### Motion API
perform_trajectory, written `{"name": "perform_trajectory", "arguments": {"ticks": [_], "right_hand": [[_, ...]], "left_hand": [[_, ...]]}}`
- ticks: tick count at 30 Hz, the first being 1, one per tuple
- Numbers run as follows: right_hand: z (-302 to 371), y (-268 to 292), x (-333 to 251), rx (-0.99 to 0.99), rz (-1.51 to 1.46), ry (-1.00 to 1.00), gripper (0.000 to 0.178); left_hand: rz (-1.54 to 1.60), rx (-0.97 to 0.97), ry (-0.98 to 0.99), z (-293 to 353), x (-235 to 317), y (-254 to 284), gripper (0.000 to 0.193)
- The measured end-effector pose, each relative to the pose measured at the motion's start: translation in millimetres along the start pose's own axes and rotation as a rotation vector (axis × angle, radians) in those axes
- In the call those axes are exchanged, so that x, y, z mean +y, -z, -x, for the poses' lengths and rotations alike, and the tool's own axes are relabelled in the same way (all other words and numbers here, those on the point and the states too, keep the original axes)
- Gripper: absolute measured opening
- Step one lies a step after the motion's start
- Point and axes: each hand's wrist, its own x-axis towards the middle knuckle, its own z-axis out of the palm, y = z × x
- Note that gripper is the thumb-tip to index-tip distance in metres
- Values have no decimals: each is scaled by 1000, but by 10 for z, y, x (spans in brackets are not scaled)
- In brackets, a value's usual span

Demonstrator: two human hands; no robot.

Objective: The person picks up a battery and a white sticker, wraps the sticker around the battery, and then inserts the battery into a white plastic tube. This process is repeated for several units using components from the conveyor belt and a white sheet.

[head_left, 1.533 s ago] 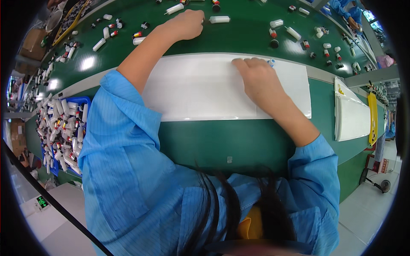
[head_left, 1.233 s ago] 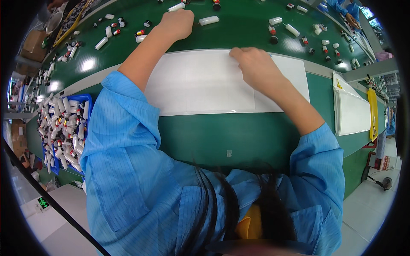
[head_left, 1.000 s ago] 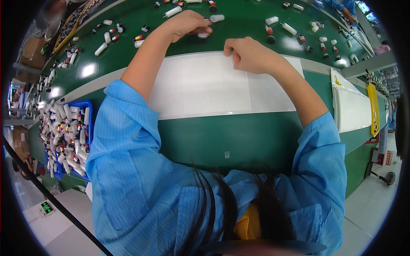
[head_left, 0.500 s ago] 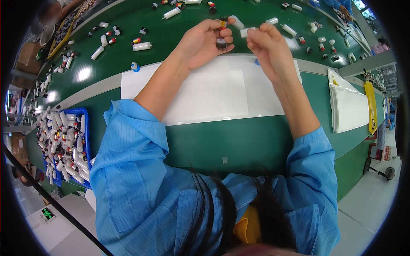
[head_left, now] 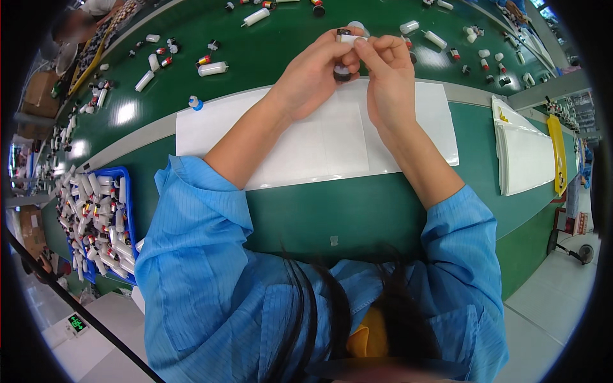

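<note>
Above the far edge of the white sheet [head_left: 306, 140], my two hands meet. My left hand [head_left: 313, 73] is closed around a small black-ended cylindrical part [head_left: 342, 73], whose middle is mostly covered by fingers. My right hand [head_left: 391, 73] pinches a small white strip [head_left: 350, 39] between thumb and forefinger. The strip lies across the upper end of the part; whether it is stuck on cannot be seen. Just behind the fingers, a translucent white bottle [head_left: 357, 27] partly shows on the green surface.
White bottles [head_left: 212, 69] and small red-and-black parts lie scattered over the green worktop [head_left: 281, 54]. A blue crate [head_left: 131, 217] full of similar pieces stands at left. A blue-capped bottle [head_left: 196, 103] is by the sheet's left corner. White sheets [head_left: 527, 153] are stacked at right.
My right hand has moved left, bringing the white strip from apart to against the part in my left hand. My left hand has shifted slightly right.
</note>
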Motion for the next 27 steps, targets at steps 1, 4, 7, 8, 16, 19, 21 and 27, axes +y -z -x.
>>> {"name": "perform_trajectory", "arguments": {"ticks": [1, 4, 7, 8, 16, 19, 21, 27], "right_hand": [[-29, 7, 3, 2, 1, -8, 19], [-21, 73, 3, 16, -14, -54, 20], [-49, 55, -36, 28, -9, -88, 20], [-34, 37, -51, 10, -14, -112, 21], [-160, 207, -94, -158, -64, -360, 41], [-165, 132, -228, -201, 97, -344, 51], [-247, 237, -213, -247, 186, -282, 50], [-761, 643, -458, -175, 1107, -55, 63]], "left_hand": [[-25, 11, -20, -23, -12, -10, 28], [-50, 24, -40, -29, -48, -33, 30], [-10, -5, -30, -44, -43, -42, 34], [28, -41, -16, -30, -54, -31, 36], [252, -40, 224, 27, 67, -43, 47], [-3, -38, 301, 27, 61, -7, 53], [-463, 48, 215, -27, 28, 64, 53], [-1902, 336, -398, -468, 315, 681, 20]]}}
